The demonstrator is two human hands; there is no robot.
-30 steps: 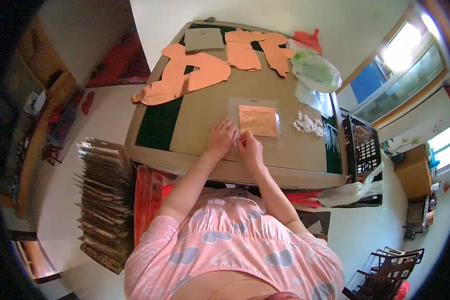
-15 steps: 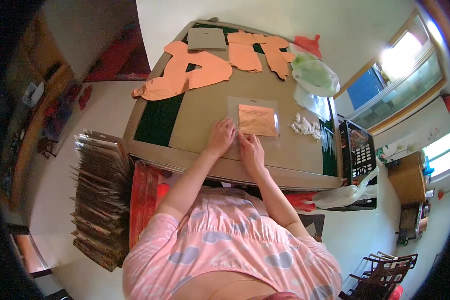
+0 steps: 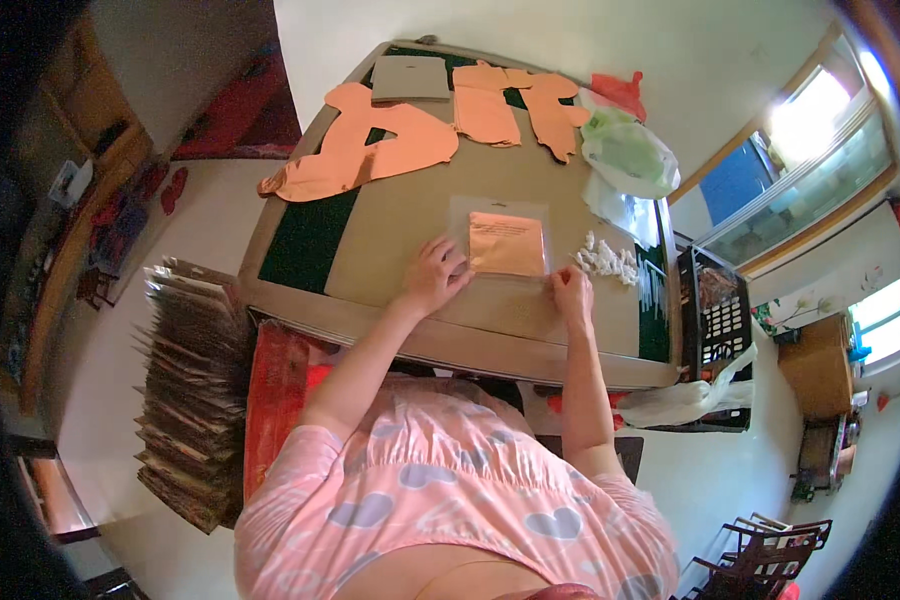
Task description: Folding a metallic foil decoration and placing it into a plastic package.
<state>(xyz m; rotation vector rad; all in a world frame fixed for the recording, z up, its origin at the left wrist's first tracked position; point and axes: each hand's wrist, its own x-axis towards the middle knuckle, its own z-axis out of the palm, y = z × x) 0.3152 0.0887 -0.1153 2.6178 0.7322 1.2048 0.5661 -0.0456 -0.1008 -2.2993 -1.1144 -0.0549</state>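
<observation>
A clear plastic bag (image 3: 457,222) with a hang hole lies flat on the brown board, and a folded orange foil sheet (image 3: 507,245) with small dark print shows through it. My left hand (image 3: 437,277) is at the bag's lower left side, its fingers bent and closed at the edge. At the lower right corner my right hand (image 3: 572,295) is closed in a pinch; the thumb and fingertips hide most of what is between them. Just beyond my right hand lies a heap of small white pieces (image 3: 608,260).
Flat orange foil shapes (image 3: 370,160) and a grey stack of flat sheets (image 3: 410,78) lie at the table's far side. Plastic bags (image 3: 630,152) and thin white sticks (image 3: 652,285) sit at right, beside a black crate (image 3: 722,325). A tall stack of packets (image 3: 195,400) stands left.
My right hand has moved right, from the bag's lower left part to its lower right corner, and closed there. My left hand has shifted slightly down and left.
</observation>
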